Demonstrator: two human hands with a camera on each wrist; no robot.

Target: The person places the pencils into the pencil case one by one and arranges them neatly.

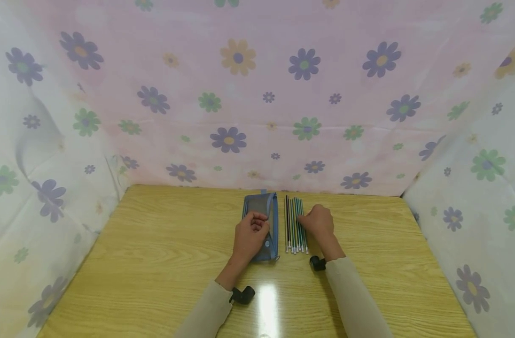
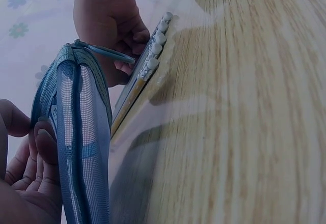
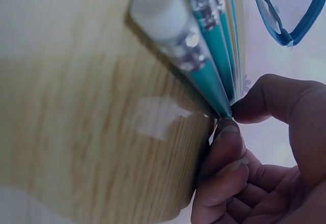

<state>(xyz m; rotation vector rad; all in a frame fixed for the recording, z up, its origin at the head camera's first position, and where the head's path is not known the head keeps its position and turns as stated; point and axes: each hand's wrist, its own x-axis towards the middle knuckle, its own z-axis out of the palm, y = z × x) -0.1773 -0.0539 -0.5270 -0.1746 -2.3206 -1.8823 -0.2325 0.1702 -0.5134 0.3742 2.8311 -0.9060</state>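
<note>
A blue mesh zip pouch (image 1: 275, 223) lies on the table, with a small snap button near its lower end. My left hand (image 1: 250, 238) is over it, thumb and forefinger pinching the edge of its opening; the left wrist view shows the zip and mesh side (image 2: 84, 132) beside those fingers. To the pouch's right, several pencils (image 1: 293, 225) with white erasers lie side by side, eraser ends toward me. Thumb and fingers of my right hand (image 1: 321, 221) pinch the outermost teal pencil (image 3: 206, 84) on the row's right side.
The wood-grain table (image 1: 168, 244) runs up to a flower-printed cloth (image 1: 257, 108) at the back, with similar cloth on both sides. Black wrist cameras (image 1: 243, 295) sit on both wrists, the right one close to the eraser ends.
</note>
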